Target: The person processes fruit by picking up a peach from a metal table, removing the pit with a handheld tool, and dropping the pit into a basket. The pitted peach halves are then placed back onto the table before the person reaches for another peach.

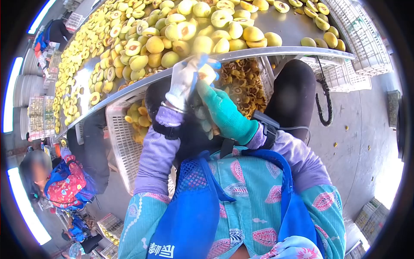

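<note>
My left hand (183, 82), in a white glove with blue fingertips, is closed around a cut yellow stone fruit (207, 74) just below the table edge. Motion smears its fingers somewhat. My right hand (228, 114), in a green glove, reaches up to the same fruit with its thumb against it. The other fingers of that hand are curled, and what they hold, if anything, is hidden. Many halved yellow-green fruits (172, 32) lie heaped on the metal table (293, 26) beyond my hands.
Below the table edge, brown-orange pits and scraps (246, 86) fill a container between my knees. A white crate (123, 146) with yellow fruit (139, 121) stands at left. Stacked white crates (362, 39) are at right. A black hose (324, 103) hangs there. Another person (69, 185) sits at left.
</note>
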Demonstrator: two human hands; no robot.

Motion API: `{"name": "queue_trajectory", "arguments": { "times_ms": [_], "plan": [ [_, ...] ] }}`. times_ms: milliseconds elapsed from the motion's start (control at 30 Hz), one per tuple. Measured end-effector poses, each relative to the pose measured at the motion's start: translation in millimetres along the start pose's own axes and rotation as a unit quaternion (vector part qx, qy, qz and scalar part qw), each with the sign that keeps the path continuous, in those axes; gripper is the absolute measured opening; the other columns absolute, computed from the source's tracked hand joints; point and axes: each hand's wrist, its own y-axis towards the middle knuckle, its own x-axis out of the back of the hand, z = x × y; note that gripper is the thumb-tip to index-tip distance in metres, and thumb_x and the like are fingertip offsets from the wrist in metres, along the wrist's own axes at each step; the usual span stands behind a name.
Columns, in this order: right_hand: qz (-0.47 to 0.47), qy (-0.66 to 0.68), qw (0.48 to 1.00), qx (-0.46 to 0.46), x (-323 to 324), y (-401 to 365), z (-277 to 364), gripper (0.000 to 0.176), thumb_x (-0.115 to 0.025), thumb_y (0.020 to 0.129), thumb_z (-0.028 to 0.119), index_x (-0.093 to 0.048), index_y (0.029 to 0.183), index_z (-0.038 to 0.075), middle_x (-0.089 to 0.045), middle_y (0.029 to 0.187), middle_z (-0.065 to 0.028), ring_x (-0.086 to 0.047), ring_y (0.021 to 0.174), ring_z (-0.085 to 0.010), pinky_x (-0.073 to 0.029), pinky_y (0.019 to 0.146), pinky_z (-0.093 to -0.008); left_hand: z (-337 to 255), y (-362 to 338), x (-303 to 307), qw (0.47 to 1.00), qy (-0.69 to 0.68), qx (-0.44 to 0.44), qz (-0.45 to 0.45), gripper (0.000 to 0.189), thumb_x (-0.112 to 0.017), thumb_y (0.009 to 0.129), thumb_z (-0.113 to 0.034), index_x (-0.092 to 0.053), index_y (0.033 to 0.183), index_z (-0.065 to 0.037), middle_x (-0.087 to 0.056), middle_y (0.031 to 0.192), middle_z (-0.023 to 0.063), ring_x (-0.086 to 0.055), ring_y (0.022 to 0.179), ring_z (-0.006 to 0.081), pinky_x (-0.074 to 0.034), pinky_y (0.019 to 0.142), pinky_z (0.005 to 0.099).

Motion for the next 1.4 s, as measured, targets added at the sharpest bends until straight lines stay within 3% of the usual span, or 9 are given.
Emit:
{"name": "queue_trajectory", "arguments": {
  "times_ms": [300, 500, 600, 667, 733, 833, 900, 1000, 1400],
  "plan": [
    [0.217, 0.31, 0.921, -0.093, 13.2, 3.4, -6.3, 0.042, -0.039, 0.1, 0.055, -0.05, 0.088, 0.017, -0.037, 0.056, 0.0094, -0.031, 0.039, -0.0063, -0.028, 0.037, -0.0239, -17.7, -3.7, -1.4, 0.974, 0.153, -0.017, 0.168, 0.056, -0.05, 0.096, -0.047, -0.066, 0.099, 0.007, -0.066, 0.079, 0.0106, -0.063, 0.071, 0.0183, -0.052, 0.071, 0.0299],
    [0.381, 0.388, 0.835, -0.088, 7.3, 4.5, -7.2, 0.046, -0.036, 0.1, 0.055, -0.055, 0.097, 0.013, -0.041, 0.061, 0.0089, -0.033, 0.04, -0.0053, -0.032, 0.042, -0.0245, 24.6, -8.9, 18.9, 0.952, -0.29, -0.043, -0.087, 0.049, -0.05, 0.097, -0.042, -0.066, 0.106, 0.004, -0.066, 0.079, 0.009, -0.062, 0.068, 0.016, -0.051, 0.062, 0.0275],
    [0.306, 0.345, 0.881, -0.101, 20.6, -9.9, 12.5, 0.049, -0.035, 0.101, 0.056, -0.055, 0.095, 0.012, -0.043, 0.057, 0.007, -0.037, 0.038, -0.0062, -0.034, 0.039, -0.0257, -5.3, -69.4, 65.6, 0.961, -0.034, -0.084, -0.263, 0.047, -0.049, 0.099, -0.043, -0.067, 0.099, 0.0, -0.065, 0.076, 0.0052, -0.06, 0.061, 0.0114, -0.045, 0.048, 0.023],
    [0.078, 0.048, 0.993, -0.077, 52.0, 22.5, -7.3, 0.045, -0.041, 0.101, 0.051, -0.057, 0.091, 0.009, -0.047, 0.055, 0.0021, -0.041, 0.036, -0.0124, -0.035, 0.037, -0.03, -18.0, -92.5, 118.2, 0.77, 0.531, -0.048, -0.352, 0.044, -0.061, 0.091, -0.044, -0.07, 0.093, -0.001, -0.07, 0.084, 0.0155, -0.067, 0.077, 0.0268, -0.051, 0.068, 0.0376],
    [-0.004, -0.332, 0.934, 0.131, 70.9, 50.2, -41.6, 0.036, -0.046, 0.1, 0.04, -0.059, 0.088, 0.009, -0.053, 0.06, -0.0018, -0.048, 0.046, -0.0164, -0.039, 0.041, -0.0337, -2.4, -103.4, 179.0, 0.48, 0.783, -0.051, -0.392, 0.055, -0.071, 0.077, -0.048, -0.069, 0.105, -0.001, -0.07, 0.091, 0.0202, -0.066, 0.09, 0.0367, -0.05, 0.083, 0.0427],
    [-0.112, -0.56, 0.693, 0.441, 34.7, 37.2, -28.0, 0.02, -0.051, 0.096, 0.022, -0.064, 0.087, 0.009, -0.058, 0.07, -0.0056, -0.06, 0.064, -0.0202, -0.046, 0.051, -0.0382, -37.4, -101.3, 169.7, 0.748, 0.561, 0.046, -0.353, 0.041, -0.066, 0.087, -0.038, -0.068, 0.109, -0.003, -0.07, 0.092, 0.0168, -0.066, 0.084, 0.0275, -0.05, 0.08, 0.0362],
    [0.002, -0.568, 0.633, 0.525, 8.0, 13.4, 8.9, 0.024, -0.06, 0.09, 0.026, -0.062, 0.097, 0.003, -0.061, 0.075, -0.0121, -0.06, 0.059, -0.0326, -0.046, 0.048, -0.0424, -31.0, -86.4, 171.2, 0.756, 0.552, -0.048, -0.348, 0.035, -0.063, 0.09, -0.033, -0.069, 0.109, -0.004, -0.07, 0.089, 0.0147, -0.065, 0.082, 0.0226, -0.05, 0.078, 0.034],
    [-0.039, -0.748, 0.338, 0.57, -36.4, -52.4, 44.7, 0.026, -0.06, 0.09, 0.028, -0.061, 0.096, 0.003, -0.063, 0.08, -0.0145, -0.064, 0.067, -0.0368, -0.049, 0.053, -0.0459, -24.5, -64.5, 158.3, 0.785, 0.491, -0.082, -0.369, 0.027, -0.062, 0.092, -0.027, -0.07, 0.104, -0.004, -0.069, 0.082, 0.0094, -0.062, 0.076, 0.0164, -0.049, 0.071, 0.0326],
    [0.146, -0.668, 0.479, 0.551, -63.5, -59.8, 42.7, 0.022, -0.058, 0.09, 0.023, -0.06, 0.093, 0.001, -0.059, 0.072, -0.0153, -0.06, 0.061, -0.0347, -0.048, 0.052, -0.0441, -31.1, -12.0, 152.0, 0.756, 0.518, -0.064, -0.396, 0.034, -0.071, 0.084, -0.032, -0.071, 0.1, -0.002, -0.071, 0.083, 0.0139, -0.067, 0.075, 0.0236, -0.052, 0.071, 0.0372]
  ]
}}
